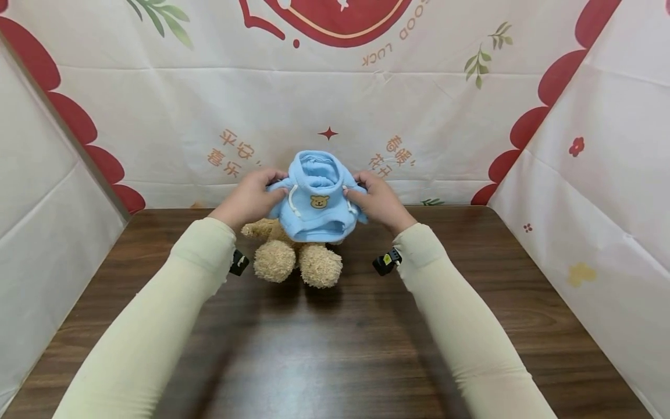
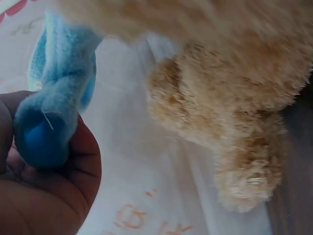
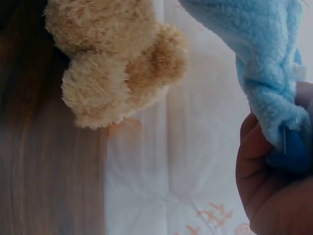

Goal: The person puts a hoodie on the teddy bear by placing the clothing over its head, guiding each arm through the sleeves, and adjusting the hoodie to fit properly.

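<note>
A small light-blue doll hoodie (image 1: 319, 218) with a bear-face patch and white drawstrings is held up over a tan plush bear (image 1: 274, 261). My left hand (image 1: 253, 196) pinches one sleeve, and in the left wrist view that sleeve (image 2: 61, 83) has its cuff between thumb and fingers. On the other side my right hand (image 1: 381, 201) grips the opposite sleeve, whose cuff end (image 3: 281, 105) shows in the right wrist view. The hoodie hides the bear's head and most of its body; its feet and one arm stick out. Neither hand touches the bear.
The bear sits near the back edge of a dark wooden table (image 1: 324, 361). A printed white cloth (image 1: 293, 105) hangs right behind it, and more white cloth (image 1: 591, 192) lines the sides. Small black wrist cameras (image 1: 386, 262) are strapped at both cuffs.
</note>
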Tool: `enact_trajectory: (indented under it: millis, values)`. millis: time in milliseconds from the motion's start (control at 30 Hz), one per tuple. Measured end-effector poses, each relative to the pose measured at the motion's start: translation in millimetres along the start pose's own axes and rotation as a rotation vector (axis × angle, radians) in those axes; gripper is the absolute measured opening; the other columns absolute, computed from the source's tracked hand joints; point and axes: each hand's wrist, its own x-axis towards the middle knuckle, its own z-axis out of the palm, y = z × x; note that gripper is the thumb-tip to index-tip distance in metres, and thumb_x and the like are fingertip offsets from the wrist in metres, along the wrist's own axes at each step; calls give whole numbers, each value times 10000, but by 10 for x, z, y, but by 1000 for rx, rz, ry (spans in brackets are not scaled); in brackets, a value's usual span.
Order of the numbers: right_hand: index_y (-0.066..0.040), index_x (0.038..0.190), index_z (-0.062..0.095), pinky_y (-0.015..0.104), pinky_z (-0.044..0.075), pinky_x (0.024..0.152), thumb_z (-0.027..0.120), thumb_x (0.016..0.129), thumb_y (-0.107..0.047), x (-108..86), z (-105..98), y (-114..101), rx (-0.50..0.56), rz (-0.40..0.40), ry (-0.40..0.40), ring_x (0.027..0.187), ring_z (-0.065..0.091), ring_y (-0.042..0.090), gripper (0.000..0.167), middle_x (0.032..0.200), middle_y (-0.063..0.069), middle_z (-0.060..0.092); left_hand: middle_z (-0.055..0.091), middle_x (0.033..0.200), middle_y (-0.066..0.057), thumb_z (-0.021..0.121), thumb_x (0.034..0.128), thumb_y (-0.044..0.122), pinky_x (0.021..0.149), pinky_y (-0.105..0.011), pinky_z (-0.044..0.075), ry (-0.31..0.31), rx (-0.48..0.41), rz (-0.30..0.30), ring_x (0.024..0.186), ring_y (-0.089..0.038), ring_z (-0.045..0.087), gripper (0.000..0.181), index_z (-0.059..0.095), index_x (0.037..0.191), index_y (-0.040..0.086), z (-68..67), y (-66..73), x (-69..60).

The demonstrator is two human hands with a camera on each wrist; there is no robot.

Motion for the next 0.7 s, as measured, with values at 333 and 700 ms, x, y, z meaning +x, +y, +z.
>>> enact_trajectory:
  millis: [333,700]
  values:
    - [-101,1191,602,374,519,722,614,992,-269,166,147,22,10,7,-40,874,632,238,260,1076,92,640,551,1344,-130,511,1045,181,866,-403,514,-52,-67,-49,1090,-268,592,391,494,1420,76,-119,-292,121]
    - [-82,1181,613,356,478,775,605,994,-223,256,384,288,-5,52,1,915,583,231,235,1074,101,627,530,1374,-151,489,1040,131,958,-436,439,32,-95,-126,1195,-285,518,347,527,1374,43,-25,-720,205]
